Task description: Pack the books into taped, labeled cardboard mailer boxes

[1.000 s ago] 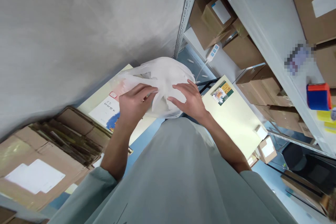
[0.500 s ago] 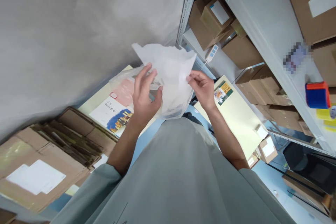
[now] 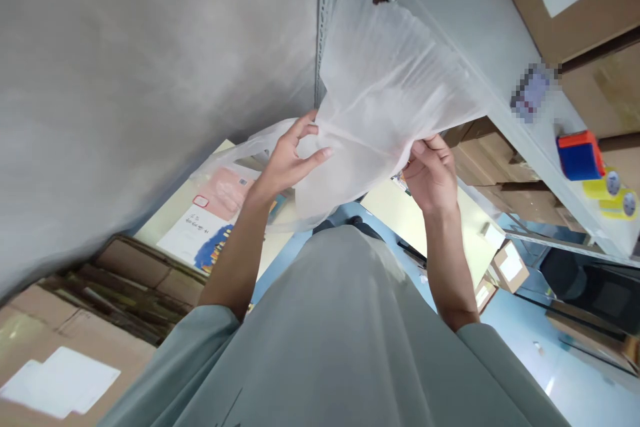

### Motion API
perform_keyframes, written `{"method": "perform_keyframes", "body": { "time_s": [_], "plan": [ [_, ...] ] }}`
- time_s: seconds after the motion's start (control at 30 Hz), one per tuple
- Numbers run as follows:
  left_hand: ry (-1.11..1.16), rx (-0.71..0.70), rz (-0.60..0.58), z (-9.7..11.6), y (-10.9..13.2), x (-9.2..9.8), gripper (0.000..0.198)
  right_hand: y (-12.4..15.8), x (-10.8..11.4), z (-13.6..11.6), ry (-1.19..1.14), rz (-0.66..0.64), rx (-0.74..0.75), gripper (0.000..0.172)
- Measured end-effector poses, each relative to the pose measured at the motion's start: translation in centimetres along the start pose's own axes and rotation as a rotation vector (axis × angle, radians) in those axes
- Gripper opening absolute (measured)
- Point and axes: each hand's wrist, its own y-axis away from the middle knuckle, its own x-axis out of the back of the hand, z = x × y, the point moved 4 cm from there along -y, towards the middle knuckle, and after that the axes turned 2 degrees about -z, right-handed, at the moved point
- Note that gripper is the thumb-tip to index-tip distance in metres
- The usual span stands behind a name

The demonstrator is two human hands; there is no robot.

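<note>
A thin, translucent white plastic sheet (image 3: 373, 90) spreads out in front of me, creased, with a ragged far edge. My right hand (image 3: 433, 170) pinches its near right edge between thumb and fingers. At the sheet's left side is my left hand (image 3: 295, 157), thumb and fingers apart, against or just over the plastic; exact contact is unclear. More see-through plastic trails leftward behind that hand. Below it, a printed booklet or flat box (image 3: 193, 230) in white, pink and blue lies on a pale yellow tabletop (image 3: 155, 220).
Flattened cardboard boxes (image 3: 125, 293) and a labelled carton (image 3: 95, 353) stand at lower left. Metal shelving (image 3: 480, 47) with cartons runs along the right, holding a blue and orange item (image 3: 580, 157) and yellow tape rolls (image 3: 613, 193). A grey wall (image 3: 150, 47) rises at left.
The sheet has opened out from a crumpled bundle, stretching up and to the right. My right hand has moved rightward with its edge; my left hand has shifted slightly and turned.
</note>
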Motion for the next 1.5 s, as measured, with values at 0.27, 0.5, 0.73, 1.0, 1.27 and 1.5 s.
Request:
{"method": "perform_keyframes", "body": {
  "time_s": [0.27,0.5,0.73,1.0,1.27,1.5],
  "plan": [
    [-0.084,-0.064,-0.068,5.6,-6.1,-6.4,0.043,3.6,11.2,-0.4,-0.063,0.444,0.073,0.026],
    [-0.359,-0.124,-0.155,6.9,-9.0,-15.9,0.032,9.2,23.0,2.9,-0.032,0.726,0.079,0.040],
    [-0.619,-0.163,-0.421,8.3,-9.1,-28.0,0.035,16.2,33.8,0.2,0.549,0.789,0.085,0.080],
    [-0.853,-0.152,-0.593,6.6,-8.1,-43.1,0.036,23.3,46.5,3.3,0.451,0.748,-0.132,0.042],
    [-1.056,0.039,-0.814,-0.7,-7.7,-50.4,0.061,30.0,53.6,14.5,0.352,0.795,-0.350,0.052],
    [-1.096,0.164,-0.879,-6.8,-8.2,-53.8,0.043,34.0,55.8,22.1,0.210,0.898,-0.479,0.059]
  ]
}}
